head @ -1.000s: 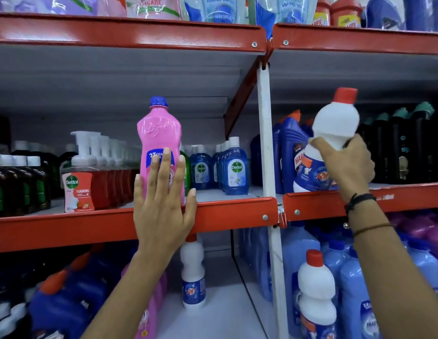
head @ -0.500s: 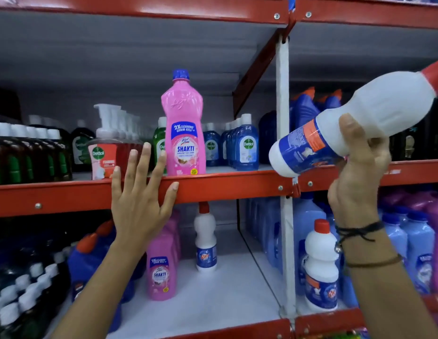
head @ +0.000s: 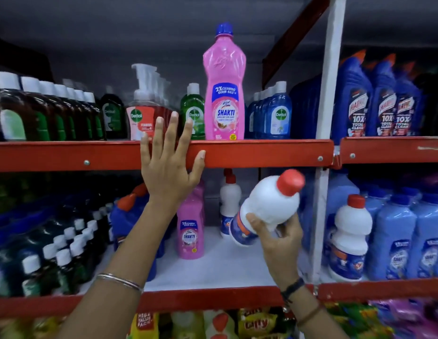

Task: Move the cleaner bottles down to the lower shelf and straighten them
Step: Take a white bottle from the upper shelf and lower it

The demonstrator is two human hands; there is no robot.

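White plastic bottle (head: 267, 206), red-capped, is gripped low and tilted by the right hand (head: 278, 237) over the lower shelf (head: 213, 270). Left hand (head: 170, 167) is spread open against the upper shelf edge (head: 262, 152). Risk: tilted placement topples it (neighbouring white bottle (head: 229, 204) may be struck).

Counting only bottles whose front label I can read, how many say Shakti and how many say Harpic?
Shakti bottles: 2
Harpic bottles: 3
Total: 5
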